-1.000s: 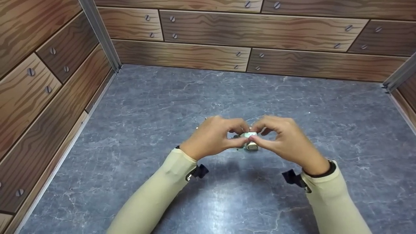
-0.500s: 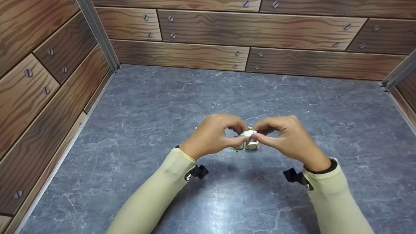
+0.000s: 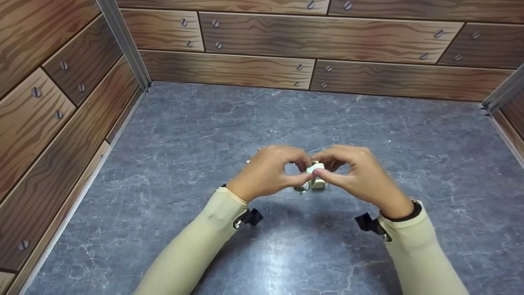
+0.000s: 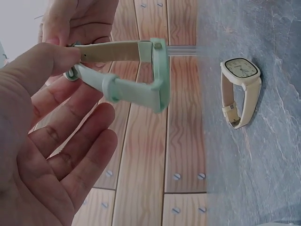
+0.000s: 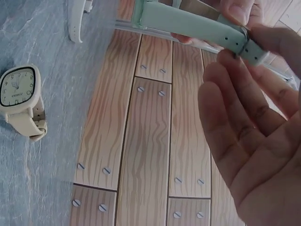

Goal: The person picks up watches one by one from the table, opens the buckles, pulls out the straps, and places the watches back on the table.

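Between my two hands hangs a mint-green wristwatch [image 4: 162, 77], its strap closed into a loop and its case lowest, toward the table. My left hand [image 3: 268, 170] pinches the strap near the buckle with thumb and finger. From the other side, my right hand [image 3: 356, 172] pinches the strap end, where small holes [image 5: 237, 44] show beside the keeper; its other fingers extend loosely. The watch's dial faces away in both wrist views. Below, a cream wristwatch [image 4: 242, 68] with a squarish dial rests on the table, strap looped under it.
A white strap [image 5: 76, 21] lies on the table beyond the cream watch in the right wrist view. Grey-blue marbled tabletop [image 3: 262, 114] spreads around the hands. Wood-patterned panels [image 3: 327, 37] wall the back and sides, with metal posts [image 3: 125, 45] at the corners.
Both hands stay close together over the same spot and shift only slightly. The fingertips and the strap piece between them have changed angle a little.
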`<state>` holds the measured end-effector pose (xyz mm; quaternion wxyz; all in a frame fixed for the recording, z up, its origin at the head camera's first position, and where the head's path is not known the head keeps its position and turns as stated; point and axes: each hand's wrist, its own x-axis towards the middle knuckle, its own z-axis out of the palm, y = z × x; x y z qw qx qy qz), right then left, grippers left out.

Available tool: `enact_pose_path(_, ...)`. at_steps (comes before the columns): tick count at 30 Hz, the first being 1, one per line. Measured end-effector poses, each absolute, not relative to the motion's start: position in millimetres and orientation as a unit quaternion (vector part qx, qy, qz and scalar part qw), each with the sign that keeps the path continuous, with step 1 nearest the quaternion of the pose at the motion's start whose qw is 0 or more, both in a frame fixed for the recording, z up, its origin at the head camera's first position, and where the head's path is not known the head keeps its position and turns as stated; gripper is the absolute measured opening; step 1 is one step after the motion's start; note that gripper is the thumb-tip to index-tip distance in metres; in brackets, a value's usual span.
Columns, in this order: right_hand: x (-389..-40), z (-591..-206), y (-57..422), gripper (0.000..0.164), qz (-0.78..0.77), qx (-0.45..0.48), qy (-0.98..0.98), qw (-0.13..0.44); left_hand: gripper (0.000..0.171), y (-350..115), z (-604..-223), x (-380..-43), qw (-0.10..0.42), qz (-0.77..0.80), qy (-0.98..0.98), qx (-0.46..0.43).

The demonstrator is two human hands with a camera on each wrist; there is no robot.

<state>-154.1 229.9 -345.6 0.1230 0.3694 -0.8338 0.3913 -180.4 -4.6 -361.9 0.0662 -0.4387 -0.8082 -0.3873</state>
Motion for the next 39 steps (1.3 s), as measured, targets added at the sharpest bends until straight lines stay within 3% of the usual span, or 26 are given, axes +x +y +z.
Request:
enact_pose_path(7, -152.6, -342.6, 231.2, 0.013, 0.401, 0.343, -0.841, 0.122, 0.007, -3.9, -359.8, -179.2, 0.046, -0.407, -0.809, -0.422)
enact_pose_path(19, -150.4, -341.3, 232.6, 0.014, 0.428, 0.312, -0.841, 0.114, 0.009, -5.6, -358.2, -178.4, 0.022, -0.443, -0.797, -0.409)
enact_pose_path(39, -153.2, -341.4, 237.3, 0.008, 0.517, 0.300, -0.800, 0.053, 0.010, -6.0, -357.9, -180.1, 0.028, -0.441, -0.806, -0.393)
